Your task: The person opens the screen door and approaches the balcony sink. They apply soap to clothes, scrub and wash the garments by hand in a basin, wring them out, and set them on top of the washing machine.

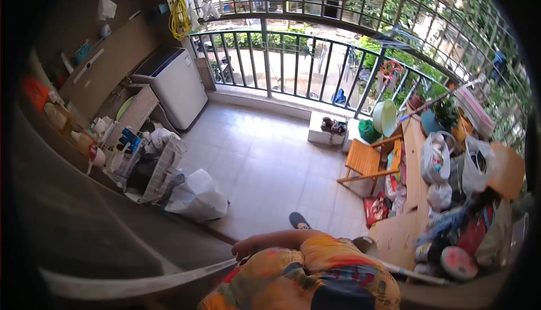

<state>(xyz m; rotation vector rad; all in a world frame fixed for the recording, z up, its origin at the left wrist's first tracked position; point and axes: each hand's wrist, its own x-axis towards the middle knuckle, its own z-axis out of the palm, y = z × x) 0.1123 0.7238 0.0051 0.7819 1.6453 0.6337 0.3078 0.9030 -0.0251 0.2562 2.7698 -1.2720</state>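
Observation:
A bare forearm, which looks like my right, crosses leftward in front of my orange patterned shirt (338, 262) at the bottom of the head view. My right hand (244, 247) is at its end, small and partly hidden, with the fingers curled downward. A long blurred white strip (141, 280) runs from the lower left up to that hand. Whether the hand grips it cannot be made out. My left hand is out of sight. Just beyond the forearm, a dark shoe (299, 220) stands on the tiled floor (256, 169).
A washing machine (177, 87) stands at the back left, near a cluttered rack (163, 169) and white bag (200, 197). Railings (287, 65) line the far side. On the right are a wooden chair (363, 158), a green basin (385, 117) and a cabinet (394, 239) beside piled bags.

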